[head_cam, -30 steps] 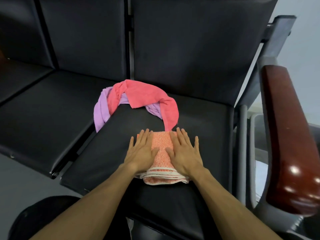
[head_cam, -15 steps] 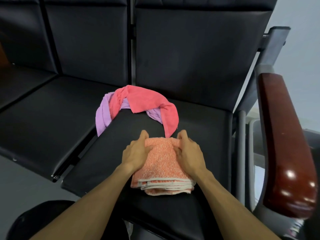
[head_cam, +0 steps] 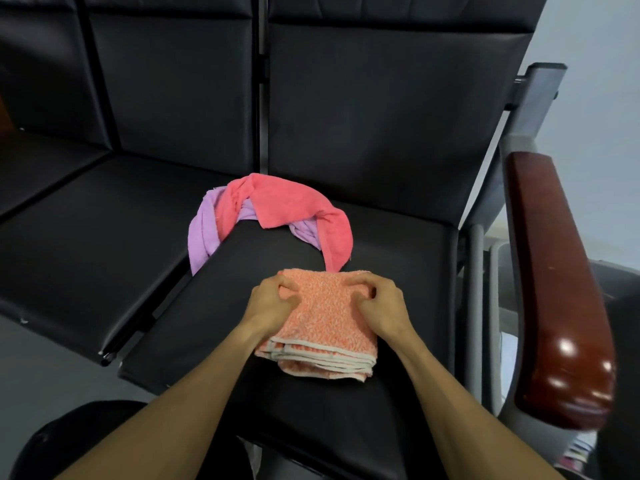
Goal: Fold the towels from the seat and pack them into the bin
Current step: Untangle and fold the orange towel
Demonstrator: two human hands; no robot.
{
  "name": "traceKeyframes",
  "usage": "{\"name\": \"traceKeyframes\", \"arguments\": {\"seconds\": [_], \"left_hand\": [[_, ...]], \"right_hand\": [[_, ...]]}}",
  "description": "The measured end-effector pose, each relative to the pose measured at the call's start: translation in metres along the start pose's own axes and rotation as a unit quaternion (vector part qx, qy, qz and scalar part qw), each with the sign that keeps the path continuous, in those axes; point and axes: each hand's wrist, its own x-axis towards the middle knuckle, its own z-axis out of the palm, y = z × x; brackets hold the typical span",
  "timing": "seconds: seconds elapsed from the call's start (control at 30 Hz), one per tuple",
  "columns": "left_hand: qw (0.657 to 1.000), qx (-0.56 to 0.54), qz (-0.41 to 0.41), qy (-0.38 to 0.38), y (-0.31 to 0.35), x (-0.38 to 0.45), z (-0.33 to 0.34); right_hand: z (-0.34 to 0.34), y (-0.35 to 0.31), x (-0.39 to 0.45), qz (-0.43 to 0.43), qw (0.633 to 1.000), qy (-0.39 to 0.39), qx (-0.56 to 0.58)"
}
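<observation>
A folded orange towel with white edging lies on the black seat in front of me. My left hand grips its left side with curled fingers. My right hand grips its right side the same way. Behind it, a pink towel and a lilac towel lie crumpled together in an arc at the seat's back left. No bin shows in the view.
A second black seat adjoins on the left. A glossy dark red armrest on a grey metal frame runs along the right side. A dark rounded object sits at the bottom left, near the floor.
Both hands went from lying flat on the folded orange towel to curling round its sides. The towel has shifted slightly toward me and bunched under the fingers.
</observation>
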Motion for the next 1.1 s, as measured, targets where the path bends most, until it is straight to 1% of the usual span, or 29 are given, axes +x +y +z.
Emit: {"name": "traceKeyframes", "arguments": {"seconds": [0.13, 0.17, 0.2, 0.23, 0.33, 0.37, 0.43, 0.5, 0.6, 0.73, 0.87, 0.9, 0.97, 1.1], "left_hand": [[0.996, 0.069, 0.007, -0.063, 0.000, -0.002, -0.002], [0.995, 0.070, 0.012, -0.068, 0.001, -0.005, -0.003], [0.996, 0.059, 0.015, -0.065, 0.002, -0.007, -0.003], [0.997, 0.042, 0.018, -0.058, 0.003, -0.008, -0.004], [0.999, 0.009, 0.016, -0.043, 0.005, -0.010, -0.008], [0.999, -0.001, 0.014, -0.044, 0.008, -0.012, -0.011], [0.999, -0.012, 0.027, -0.031, 0.016, -0.015, -0.015], [0.998, -0.031, 0.057, -0.007, 0.032, -0.021, -0.028], [0.994, -0.033, 0.103, -0.007, 0.068, -0.030, -0.048], [0.985, -0.057, 0.160, -0.013, 0.128, -0.051, -0.070], [0.964, -0.065, 0.255, 0.034, 0.195, -0.076, -0.070], [0.961, -0.061, 0.266, 0.039, 0.202, -0.077, -0.070], [0.953, -0.045, 0.297, 0.028, 0.230, -0.091, -0.059], [0.942, -0.024, 0.335, -0.008, 0.278, -0.121, -0.013]], "right_hand": [[-0.005, -0.006, -0.003, -0.048, 0.990, -0.121, -0.055], [-0.005, -0.006, -0.005, -0.054, 0.986, -0.143, -0.066], [-0.005, -0.004, -0.006, -0.051, 0.985, -0.149, -0.073], [-0.005, -0.003, -0.007, -0.042, 0.987, -0.136, -0.077], [-0.007, -0.001, -0.007, -0.011, 0.997, -0.044, -0.057], [-0.008, -0.002, -0.007, -0.013, 0.998, -0.027, -0.057], [-0.011, -0.008, -0.011, -0.024, 0.998, -0.007, -0.054], [-0.017, -0.023, -0.017, -0.054, 0.997, 0.010, -0.054], [-0.042, -0.054, -0.025, -0.091, 0.993, 0.024, -0.067], [-0.097, -0.107, -0.037, -0.125, 0.987, 0.061, -0.079], [-0.170, -0.143, -0.067, -0.164, 0.973, 0.113, -0.116], [-0.178, -0.146, -0.069, -0.171, 0.970, 0.110, -0.135], [-0.213, -0.147, -0.086, -0.176, 0.960, 0.136, -0.172], [-0.279, -0.116, -0.117, -0.149, 0.952, 0.169, -0.206]]}}
